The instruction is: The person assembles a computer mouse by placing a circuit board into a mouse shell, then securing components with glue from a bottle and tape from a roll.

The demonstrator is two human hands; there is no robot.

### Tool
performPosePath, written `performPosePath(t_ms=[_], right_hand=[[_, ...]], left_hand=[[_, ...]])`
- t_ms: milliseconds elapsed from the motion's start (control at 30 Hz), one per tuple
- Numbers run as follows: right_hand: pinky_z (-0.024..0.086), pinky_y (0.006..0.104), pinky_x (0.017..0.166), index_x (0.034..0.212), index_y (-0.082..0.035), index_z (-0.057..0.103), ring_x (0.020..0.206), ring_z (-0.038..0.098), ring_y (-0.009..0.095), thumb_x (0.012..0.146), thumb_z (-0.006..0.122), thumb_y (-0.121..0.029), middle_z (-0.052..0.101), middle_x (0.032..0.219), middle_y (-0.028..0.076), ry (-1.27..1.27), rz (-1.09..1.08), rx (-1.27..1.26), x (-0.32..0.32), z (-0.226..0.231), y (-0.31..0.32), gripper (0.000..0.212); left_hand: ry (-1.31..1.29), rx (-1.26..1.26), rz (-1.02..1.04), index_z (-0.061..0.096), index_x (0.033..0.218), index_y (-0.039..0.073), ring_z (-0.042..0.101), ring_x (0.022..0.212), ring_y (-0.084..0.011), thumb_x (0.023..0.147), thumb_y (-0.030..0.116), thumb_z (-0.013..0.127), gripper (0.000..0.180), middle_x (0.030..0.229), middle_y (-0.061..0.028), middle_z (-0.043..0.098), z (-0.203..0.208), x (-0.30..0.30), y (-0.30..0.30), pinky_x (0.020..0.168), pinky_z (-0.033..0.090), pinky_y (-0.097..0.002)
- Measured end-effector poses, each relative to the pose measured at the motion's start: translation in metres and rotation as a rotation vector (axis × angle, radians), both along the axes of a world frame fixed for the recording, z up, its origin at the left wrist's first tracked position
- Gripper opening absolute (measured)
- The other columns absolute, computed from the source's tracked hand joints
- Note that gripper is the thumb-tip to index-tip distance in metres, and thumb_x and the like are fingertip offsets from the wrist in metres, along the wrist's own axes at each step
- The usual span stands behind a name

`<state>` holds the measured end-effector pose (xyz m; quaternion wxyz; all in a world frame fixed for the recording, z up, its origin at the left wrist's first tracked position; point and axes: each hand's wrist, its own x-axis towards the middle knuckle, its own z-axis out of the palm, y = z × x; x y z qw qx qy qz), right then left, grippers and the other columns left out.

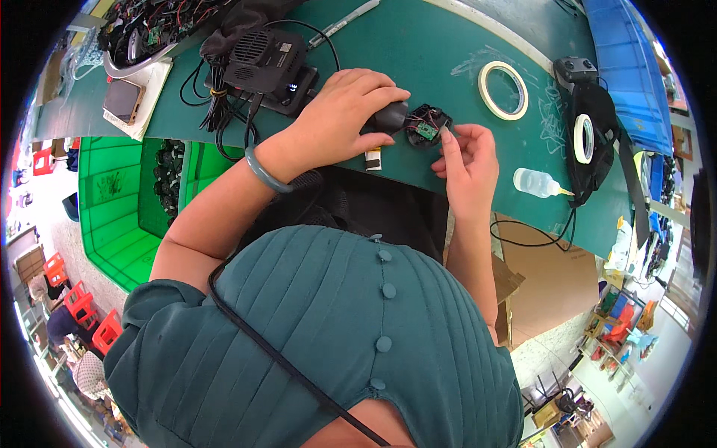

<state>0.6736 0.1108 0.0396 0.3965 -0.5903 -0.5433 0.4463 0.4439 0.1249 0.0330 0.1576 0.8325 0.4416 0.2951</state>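
Note:
My left hand (347,112) is closed around a dark rounded housing (390,117) on the green bench. Thin coloured wires run from it to a small black round piece with a green circuit board (426,130). At that piece's right edge is my right hand (469,160), thumb and fingertips pressed together. Whatever lies between those fingertips is too small to make out. Beneath my left hand, near the bench's front edge, sits a small white and yellow piece (373,158).
Behind my left hand stands a black vented device (265,67) with bundled cables. Tape rolls (503,90) and a squeeze bottle (535,183) lie to the right. A green crate (112,201) is at the lower left, a tray of dark parts (160,33) at the far left.

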Motion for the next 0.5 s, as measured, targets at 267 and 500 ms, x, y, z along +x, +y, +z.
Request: performPosePath(t_ms=[267, 500], right_hand=[[0.049, 0.0227, 0.056, 0.122, 0.000, 0.050, 0.063, 0.059, 0.010, 0.086, 0.077, -0.010, 0.060, 0.084, 0.007, 0.082, 0.148, 0.050, 0.013, -0.003, -0.004, 0.046], [0.046, 0.0227, 0.057, 0.124, -0.001, 0.051, 0.063, 0.057, 0.008, 0.077, 0.081, -0.002, 0.060, 0.081, 0.004, -0.276, 0.156, 0.145, -0.003, -0.004, -0.009, 0.056]], left_hand=[[-0.089, -0.111, 0.031, 0.060, 0.125, 0.011, 0.057, 0.113, -0.0350, 0.066, 0.012, 0.084, 0.064, 0.118, -0.0126, 0.058, 0.007, 0.009, -0.003, 0.097, 0.047, -0.0421], [-0.212, -0.049, 0.054, 0.058, 0.120, 0.010, 0.058, 0.106, -0.0350, 0.065, 0.014, 0.086, 0.062, 0.118, -0.0121, 0.057, 0.011, 0.019, -0.014, 0.093, 0.047, -0.0427]])
